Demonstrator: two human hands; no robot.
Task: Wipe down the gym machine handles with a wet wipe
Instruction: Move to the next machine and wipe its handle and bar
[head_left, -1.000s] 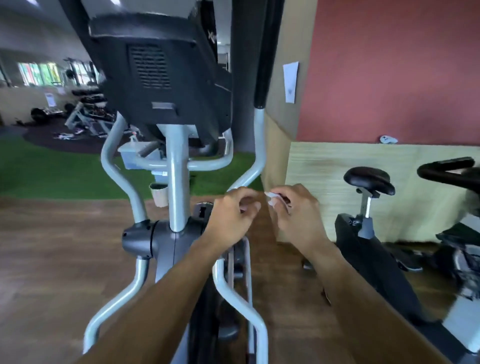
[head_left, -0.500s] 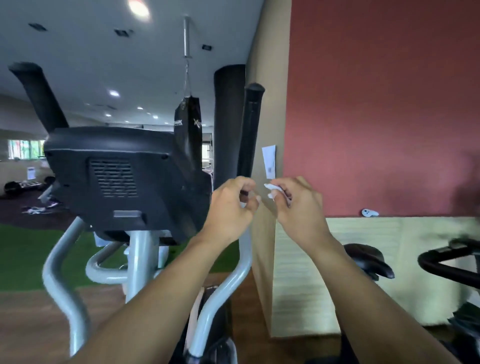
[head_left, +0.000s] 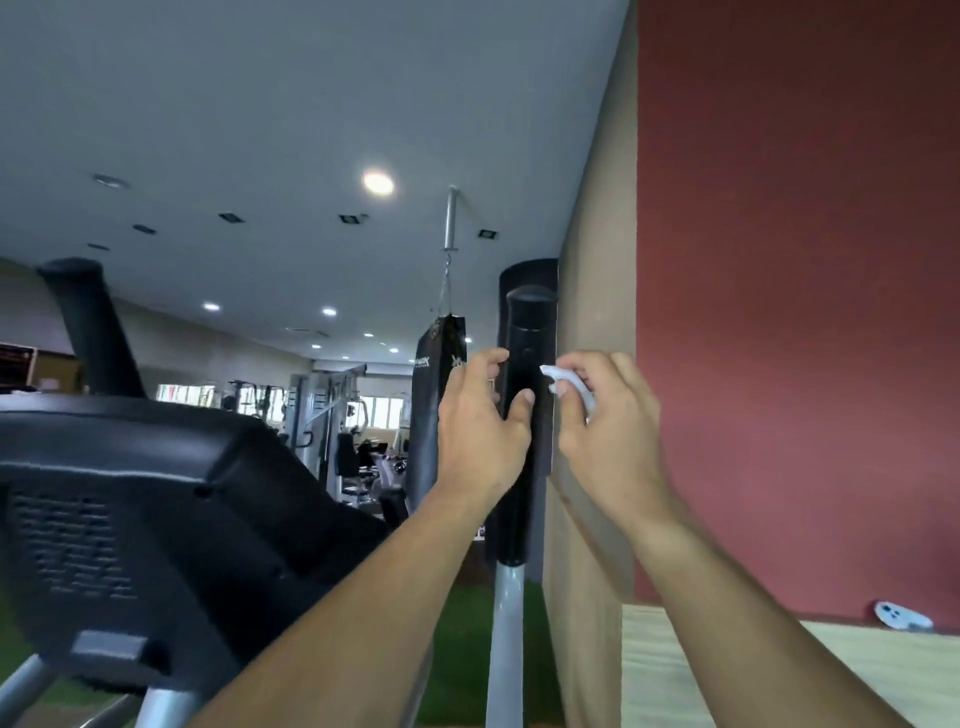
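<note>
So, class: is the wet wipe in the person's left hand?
No: the right hand pinches the white wipe beside the black handle.

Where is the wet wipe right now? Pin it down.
In the head view, right of centre: the wet wipe is pinched in the right hand, just right of the black handle that the left hand touches.

Wall: dark red wall (head_left: 795, 291) at right
Ceiling: white ceiling (head_left: 291, 104), round recessed lights (head_left: 378, 183)
Floor: green turf (head_left: 462, 649)
Far end: bright windows (head_left: 387, 410)
</note>
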